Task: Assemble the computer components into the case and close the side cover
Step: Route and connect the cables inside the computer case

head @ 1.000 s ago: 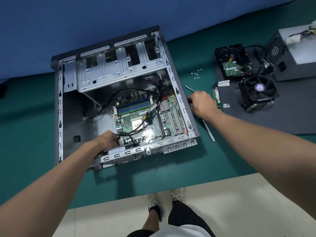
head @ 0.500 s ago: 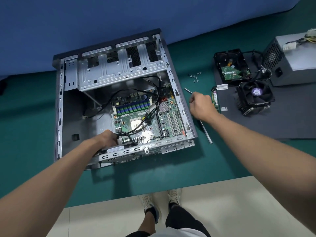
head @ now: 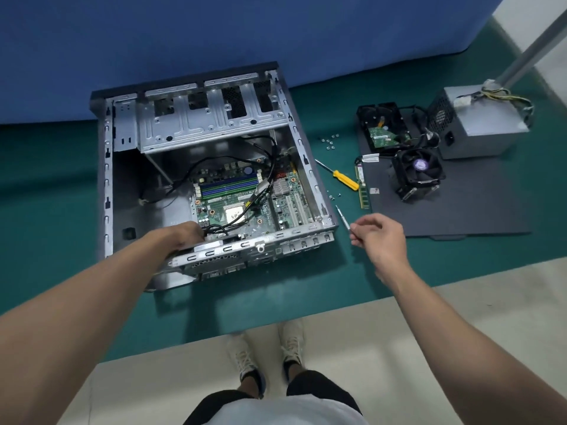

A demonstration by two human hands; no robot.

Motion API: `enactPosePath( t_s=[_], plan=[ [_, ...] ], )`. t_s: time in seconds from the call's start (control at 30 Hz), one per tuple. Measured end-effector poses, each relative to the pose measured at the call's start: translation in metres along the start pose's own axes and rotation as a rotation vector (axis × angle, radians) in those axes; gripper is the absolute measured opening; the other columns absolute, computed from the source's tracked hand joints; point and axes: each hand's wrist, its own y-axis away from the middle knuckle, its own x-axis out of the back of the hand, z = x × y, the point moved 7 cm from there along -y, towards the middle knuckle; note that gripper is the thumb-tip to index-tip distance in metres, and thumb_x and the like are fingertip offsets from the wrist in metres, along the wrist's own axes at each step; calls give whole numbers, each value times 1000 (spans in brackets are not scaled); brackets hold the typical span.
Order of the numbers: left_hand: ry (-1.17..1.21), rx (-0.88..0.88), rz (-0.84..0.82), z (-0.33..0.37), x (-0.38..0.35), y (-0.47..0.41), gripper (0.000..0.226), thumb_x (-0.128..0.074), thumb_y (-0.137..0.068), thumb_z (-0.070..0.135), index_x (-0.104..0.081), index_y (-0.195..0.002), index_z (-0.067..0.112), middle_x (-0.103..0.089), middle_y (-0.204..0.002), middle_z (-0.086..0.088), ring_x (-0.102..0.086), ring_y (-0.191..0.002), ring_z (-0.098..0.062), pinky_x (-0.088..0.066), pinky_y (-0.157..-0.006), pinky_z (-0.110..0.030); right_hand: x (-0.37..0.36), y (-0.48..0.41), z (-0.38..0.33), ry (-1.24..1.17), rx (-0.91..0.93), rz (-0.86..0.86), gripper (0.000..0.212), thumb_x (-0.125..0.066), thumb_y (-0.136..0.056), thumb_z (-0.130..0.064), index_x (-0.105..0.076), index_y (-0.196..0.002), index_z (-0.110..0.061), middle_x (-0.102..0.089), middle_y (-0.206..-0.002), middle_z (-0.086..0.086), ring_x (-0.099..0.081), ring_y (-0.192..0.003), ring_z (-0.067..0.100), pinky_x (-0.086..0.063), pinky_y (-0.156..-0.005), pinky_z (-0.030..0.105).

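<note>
- The open computer case (head: 106, 179) lay on its side, with the motherboard (head: 245, 207) inside.
- The left hand (head: 184, 234) reached over the near wall; its fingers were hidden, so I could not tell its grip.
- The right hand (head: 380, 240), just right of the case, pinched a slim silver screwdriver (head: 343, 217), whose shaft pointed away from the person.
- The cooler fan (head: 417, 173) lay farther right, nearer the right hand.

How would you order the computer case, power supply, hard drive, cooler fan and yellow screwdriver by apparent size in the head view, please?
1. computer case
2. power supply
3. hard drive and cooler fan: they look about alike, so I would not rank them
4. yellow screwdriver
</note>
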Motion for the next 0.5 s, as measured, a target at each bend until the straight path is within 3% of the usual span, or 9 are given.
enactPosePath(
  t_s=[0.07,0.17,0.2,0.37,0.5],
  plan=[
    [37,-7,-38,-2,-2,6,20,-39,-101,4,-58,-104,-3,-56,-103,-16,-53,-80,-21,-43,-71,-29,-1,22,13,-93,-12,56,12,-69,-83,-1,-66,-76,-11,-70,-63,2,-66,-61,14,-57,-69,30],
    [128,-32,-78,-6,-2,7,30,-37,-104,8,-56,-120,-10,-57,-118,-18,-58,-103,-29,-44,-88,-30,-15,55,31,-171,-30,91,15,-71,-82,-2,-65,-75,-14,-70,-62,1,-68,-60,13,-55,-69,34],
    [144,-38,-93,-7,-2,7,31,-38,-104,10,-56,-121,-9,-57,-117,-16,-58,-103,-28,-43,-87,-31,-23,65,35,-189,-30,81,15,-71,-82,-2,-65,-75,-14,-70,-62,1,-68,-61,13,-55,-70,34],
    [217,-44,-134,-16,-4,-3,19,-47,-100,9,-60,-87,8,-59,-85,-8,-53,-63,-14,-45,-57,-26,-77,112,48,-197,-33,-35,13,-72,-81,-1,-67,-77,-11,-70,-63,4,-69,-62,15,-57,-68,26],
    [233,-68,-182,-15,-9,-7,18,-49,-97,0,-57,-81,0,-60,-73,-10,-58,-44,-9,-46,-41,-18,-128,141,58,-181,-57,-149,14,-72,-81,-1,-67,-75,-14,-71,-65,6,-70,-65,17,-57,-69,28]
  ],
)
